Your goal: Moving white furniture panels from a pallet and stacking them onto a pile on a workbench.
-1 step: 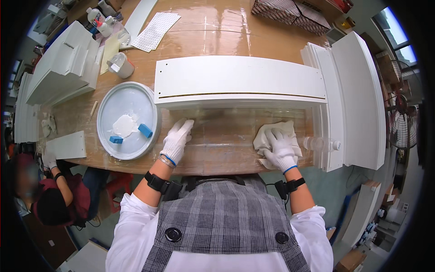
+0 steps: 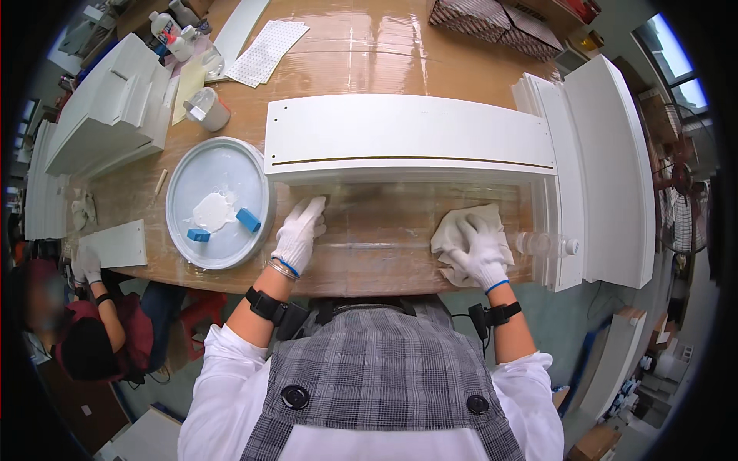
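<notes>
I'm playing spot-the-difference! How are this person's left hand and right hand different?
The right hand is on a crumpled cream cloth, but the left hand has no cloth. The left hand is near the round tray, while the right hand is near the clear bottle. Silver bangles circle the left hand's wrist; none show at the right hand's. Both wear white gloves with blue edges.

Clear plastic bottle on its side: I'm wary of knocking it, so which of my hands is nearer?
Right. Your right hand, on the cream cloth, is just left of the bottle; your left hand is farther left, beside the round tray.
</notes>
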A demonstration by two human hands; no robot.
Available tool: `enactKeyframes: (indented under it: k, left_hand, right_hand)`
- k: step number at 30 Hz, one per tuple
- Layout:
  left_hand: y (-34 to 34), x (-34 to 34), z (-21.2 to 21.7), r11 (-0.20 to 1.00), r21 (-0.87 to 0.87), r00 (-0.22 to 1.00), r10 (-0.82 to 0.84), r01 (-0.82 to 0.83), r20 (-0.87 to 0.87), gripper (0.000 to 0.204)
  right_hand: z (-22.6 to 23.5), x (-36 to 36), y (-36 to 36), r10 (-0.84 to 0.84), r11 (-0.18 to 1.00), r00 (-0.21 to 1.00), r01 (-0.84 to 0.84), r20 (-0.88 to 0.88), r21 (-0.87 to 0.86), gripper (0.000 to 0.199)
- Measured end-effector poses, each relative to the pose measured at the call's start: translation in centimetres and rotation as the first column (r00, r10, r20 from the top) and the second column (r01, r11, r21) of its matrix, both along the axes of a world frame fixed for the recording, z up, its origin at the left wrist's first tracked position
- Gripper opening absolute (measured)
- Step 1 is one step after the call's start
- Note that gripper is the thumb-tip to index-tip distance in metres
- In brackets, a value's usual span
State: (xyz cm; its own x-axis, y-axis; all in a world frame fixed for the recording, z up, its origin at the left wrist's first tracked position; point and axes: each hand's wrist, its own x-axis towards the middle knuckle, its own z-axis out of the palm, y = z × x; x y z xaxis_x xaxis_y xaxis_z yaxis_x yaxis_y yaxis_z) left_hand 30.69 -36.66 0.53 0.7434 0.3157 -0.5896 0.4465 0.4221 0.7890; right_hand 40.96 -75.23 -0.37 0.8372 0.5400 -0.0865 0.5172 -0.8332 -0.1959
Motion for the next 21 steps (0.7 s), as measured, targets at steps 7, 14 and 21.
enactKeyframes:
  k: [7,14,21]
  left_hand:
    - [1.3,3.2,-2.9,0.710,-0.580,0.866,0.500,-0.399,0.016,0.057]
    - [0.5,5.6,-4.1,0.590,-0.622,0.730,0.682,-0.515,0.043,0.035]
    - [3.7,11.8,-4.4,0.620,-0.554,0.708,0.702,-0.555,0.077,0.023]
  right_hand:
    - [-1.5,9.8,-1.3,-0.012,-0.446,0.412,0.813,-0.911,0.374,0.037]
    - [-4.5,14.0,-1.7,0.077,-0.530,0.405,0.791,-0.911,0.306,0.029]
    - [-2.5,18.4,1.5,0.385,-0.486,0.387,0.857,-0.838,0.172,0.033]
